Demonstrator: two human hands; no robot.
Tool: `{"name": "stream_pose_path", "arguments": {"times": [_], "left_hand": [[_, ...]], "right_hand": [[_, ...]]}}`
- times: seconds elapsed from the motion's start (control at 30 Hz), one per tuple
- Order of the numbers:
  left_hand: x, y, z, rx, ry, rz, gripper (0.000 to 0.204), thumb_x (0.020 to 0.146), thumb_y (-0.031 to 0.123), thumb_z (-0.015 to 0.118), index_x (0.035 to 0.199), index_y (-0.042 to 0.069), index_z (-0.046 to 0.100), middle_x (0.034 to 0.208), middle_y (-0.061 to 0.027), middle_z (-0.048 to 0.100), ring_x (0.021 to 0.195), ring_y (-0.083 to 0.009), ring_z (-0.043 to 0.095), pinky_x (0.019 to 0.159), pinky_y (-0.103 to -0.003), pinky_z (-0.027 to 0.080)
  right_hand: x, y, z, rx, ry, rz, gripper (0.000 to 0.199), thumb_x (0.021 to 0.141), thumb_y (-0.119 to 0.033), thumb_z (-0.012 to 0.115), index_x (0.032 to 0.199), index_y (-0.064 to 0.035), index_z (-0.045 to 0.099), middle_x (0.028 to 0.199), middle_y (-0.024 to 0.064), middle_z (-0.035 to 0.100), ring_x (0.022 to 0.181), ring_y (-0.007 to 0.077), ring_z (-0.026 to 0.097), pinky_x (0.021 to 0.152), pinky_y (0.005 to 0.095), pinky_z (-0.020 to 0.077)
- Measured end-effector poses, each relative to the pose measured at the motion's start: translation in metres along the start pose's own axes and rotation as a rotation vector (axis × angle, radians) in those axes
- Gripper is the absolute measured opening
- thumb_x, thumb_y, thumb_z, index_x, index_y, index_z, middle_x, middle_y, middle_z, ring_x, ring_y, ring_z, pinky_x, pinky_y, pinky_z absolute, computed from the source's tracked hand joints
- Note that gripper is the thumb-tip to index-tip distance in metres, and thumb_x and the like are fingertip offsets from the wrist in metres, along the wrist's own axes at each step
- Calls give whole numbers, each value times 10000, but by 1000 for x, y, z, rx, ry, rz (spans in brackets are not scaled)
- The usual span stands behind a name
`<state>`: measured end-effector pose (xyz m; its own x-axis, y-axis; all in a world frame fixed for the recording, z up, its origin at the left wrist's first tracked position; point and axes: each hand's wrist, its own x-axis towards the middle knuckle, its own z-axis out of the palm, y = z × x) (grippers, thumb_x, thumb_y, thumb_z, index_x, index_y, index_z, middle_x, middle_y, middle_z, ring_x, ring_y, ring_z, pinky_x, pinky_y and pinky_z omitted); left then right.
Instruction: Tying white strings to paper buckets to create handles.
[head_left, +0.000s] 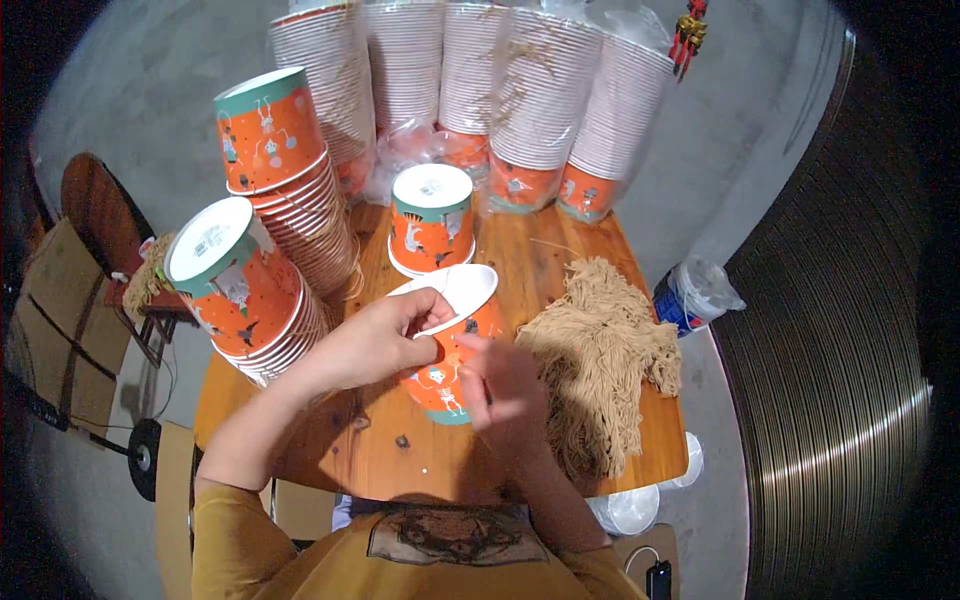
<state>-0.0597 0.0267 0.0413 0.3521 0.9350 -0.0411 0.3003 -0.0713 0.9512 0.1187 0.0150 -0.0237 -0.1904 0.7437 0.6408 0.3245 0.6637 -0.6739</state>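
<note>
An orange paper bucket [437, 380] with a teal base band and white inside stands in front of me, its mouth tilted up and away. My left hand [395, 335] is closed on its near rim, fingertips bent over the edge. At the bucket's right side is my right hand [500, 385], fingers partly curled and blurred by motion. Whether it pinches anything is unclear. Behind sits another orange bucket [432, 235], upside down. To the right lies a heap of beige cords [590, 360].
Two stacks of upturned orange buckets, the nearer stack [240, 280] and the farther stack [275, 140], lean at the left. Several bagged bucket stacks [545, 90] line the back edge of the wooden table [370, 450]. A blue pail [680, 300] stands beyond the right edge.
</note>
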Motion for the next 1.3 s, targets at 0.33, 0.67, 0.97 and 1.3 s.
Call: {"name": "stream_pose_path", "arguments": {"times": [0.33,0.67,0.97,1.3], "left_hand": [[-1,-2,0,-129,35,82,239,825,8,524,1064,20,538,878,3,513,793,-80,485,690,-251,435],[8,-20,-3,373,71,505,195,852,145,631,1011,36,606,917,-77,585,870,-200,572,782,-304,458],[6,-16,1,361,106,471,122,840,110,623,883,15,559,870,-80,568,835,-215,576,741,-316,463],[2,-16,6,219,163,280,203,824,66,580,1009,18,511,842,-25,529,783,-113,515,716,-267,451]], "right_hand": [[-3,20,10,537,-30,339,63,905,-77,520,884,-31,556,853,72,635,748,133,601,664,282,492],[13,14,6,587,-163,379,93,941,-104,485,897,-35,527,770,15,589,647,56,506,606,211,435],[14,22,11,562,-43,287,52,893,-61,555,852,-35,574,671,-86,453,608,-3,384,538,179,322],[12,17,24,261,219,163,82,817,-1,598,803,-49,532,595,-67,449,543,-13,408,465,183,345]]}}
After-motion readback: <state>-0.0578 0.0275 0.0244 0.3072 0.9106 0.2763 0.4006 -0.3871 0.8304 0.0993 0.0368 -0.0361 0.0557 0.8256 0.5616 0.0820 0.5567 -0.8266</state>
